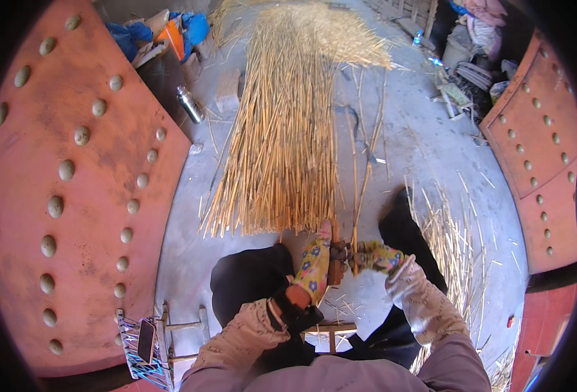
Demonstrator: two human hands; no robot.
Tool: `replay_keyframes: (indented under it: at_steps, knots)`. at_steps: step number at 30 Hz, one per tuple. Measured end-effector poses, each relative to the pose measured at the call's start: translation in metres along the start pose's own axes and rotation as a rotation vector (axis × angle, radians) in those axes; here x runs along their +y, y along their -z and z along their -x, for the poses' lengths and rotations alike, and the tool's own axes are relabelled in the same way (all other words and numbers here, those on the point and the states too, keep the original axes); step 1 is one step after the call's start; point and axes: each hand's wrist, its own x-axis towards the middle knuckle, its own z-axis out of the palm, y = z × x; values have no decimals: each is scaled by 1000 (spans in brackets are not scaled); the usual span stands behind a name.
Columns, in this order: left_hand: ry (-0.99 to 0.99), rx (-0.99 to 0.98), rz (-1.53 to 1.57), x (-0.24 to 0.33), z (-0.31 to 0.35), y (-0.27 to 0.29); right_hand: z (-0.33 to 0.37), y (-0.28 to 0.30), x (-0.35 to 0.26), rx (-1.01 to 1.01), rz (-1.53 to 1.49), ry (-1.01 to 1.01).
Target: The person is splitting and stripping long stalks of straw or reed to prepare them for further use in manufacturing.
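Between my knees, my left hand [316, 258], in a yellow flowered glove, is closed along the left side of a brown wooden block [335, 264]. Dark, lumpy parts [340, 252] sit at the block's right side; their exact kind is too small to tell. Just right of them, my right hand [378, 257], in a matching glove, is closed around the lower end of a thin reed stalk [356, 225]. That stalk points away from me along the floor. Ahead of my left hand lies a wide layer of long yellow-brown reeds [282, 150], their near ends roughly lined up.
Pale stalks [455, 255] lie scattered at my right. Large reddish studded panels [85, 215] flank the left, another [537, 157] the right. A steel flask [190, 104] is beyond the left panel's edge. Lower left, a phone [146, 341] rests on a strapped stool [161, 356].
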Motion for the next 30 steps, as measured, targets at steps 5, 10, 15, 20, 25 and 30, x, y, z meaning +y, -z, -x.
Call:
replay_keyframes:
  at_steps: [5, 10, 15, 20, 25, 30]
  knots:
    - [179, -456, -94, -63, -12, 14, 76, -86, 40, -309, -49, -87]
    - [270, -389, -73, -95, 22, 38, 86, -80, 39, -97, -268, 97]
    - [224, -434, -29, -103, 62, 43, 17, -58, -22, 198, 448, 361]
    - [113, -219, 47, -91, 96, 45, -36, -59, -104, 294, -194, 587]
    - [160, -293, 145, -96, 110, 56, -51, -65, -123, 255, -399, 744]
    - [173, -242, 109, -85, 124, 42, -40, -60, -118, 183, -427, 826]
